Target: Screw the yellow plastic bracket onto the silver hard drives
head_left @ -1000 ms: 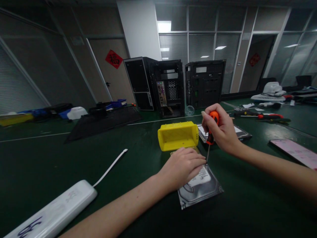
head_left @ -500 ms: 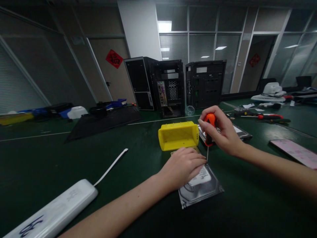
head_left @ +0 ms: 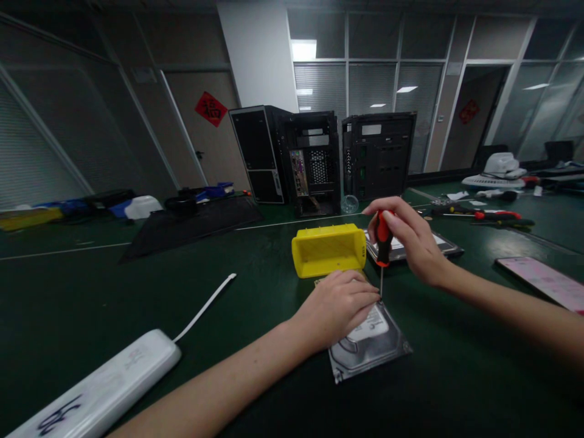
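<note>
A silver hard drive (head_left: 371,354) lies flat on the dark green table, its white label partly under my left hand (head_left: 344,304). That hand rests across the far part of the drive, fingers bent together and pressing it, fingertips at the screwdriver's tip. In my right hand (head_left: 404,234) is a screwdriver (head_left: 384,240) with a red-orange and black handle, gripped between thumb and fingers. It stands nearly upright, shaft down to the drive's far right corner; the screw itself is too small to make out. Just behind the drive, a yellow plastic bin (head_left: 328,249) opens towards me.
A second hard drive (head_left: 449,244) lies behind my right hand. A phone (head_left: 545,280) and several hand tools (head_left: 497,215) are at right. A white power strip (head_left: 104,389) with a cable tie (head_left: 205,310) lies left. Computer cases (head_left: 314,164) stand at the back.
My right hand's fingers have shifted round the screwdriver's handle, the forefinger now stretched out, and the handle stands a little more upright. My left hand and the drive have not moved.
</note>
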### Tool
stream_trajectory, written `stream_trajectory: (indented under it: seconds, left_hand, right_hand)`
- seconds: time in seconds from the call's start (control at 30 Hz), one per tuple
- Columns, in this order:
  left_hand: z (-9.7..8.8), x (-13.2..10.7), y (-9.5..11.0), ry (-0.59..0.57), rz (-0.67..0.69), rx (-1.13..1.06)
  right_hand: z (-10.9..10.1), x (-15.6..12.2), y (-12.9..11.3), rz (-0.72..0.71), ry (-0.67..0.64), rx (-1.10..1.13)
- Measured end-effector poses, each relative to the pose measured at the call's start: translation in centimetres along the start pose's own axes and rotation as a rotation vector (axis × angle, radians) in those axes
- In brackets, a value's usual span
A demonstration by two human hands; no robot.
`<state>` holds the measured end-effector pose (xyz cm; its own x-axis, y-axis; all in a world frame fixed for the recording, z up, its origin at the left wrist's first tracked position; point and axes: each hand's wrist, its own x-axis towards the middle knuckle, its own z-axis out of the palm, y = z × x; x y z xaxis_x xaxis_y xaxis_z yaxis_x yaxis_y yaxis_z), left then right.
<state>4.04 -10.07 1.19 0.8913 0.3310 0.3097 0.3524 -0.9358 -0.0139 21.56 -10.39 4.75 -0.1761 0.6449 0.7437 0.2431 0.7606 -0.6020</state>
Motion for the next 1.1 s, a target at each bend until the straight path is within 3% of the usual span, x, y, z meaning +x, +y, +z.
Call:
stream_trajectory:
  seconds: [0.23, 0.63, 1.1]
  left_hand:
    - [0.1, 0.0, 0.0, -0.004, 0.003, -0.009]
    - [0.1, 0.0, -0.1, -0.014, 0.003, -0.025]
    - [0.1, -0.1, 0.0, -0.024, 0.0, 0.006]
  right_hand:
    - [-0.5, 0.7, -0.4, -0.047, -0.004, 0.047]
    - [0.6, 0.7, -0.3, 0.2, 0.007, 0.492]
    - [1.3, 0.3, -0.9, 0.229, -0.048, 0.697]
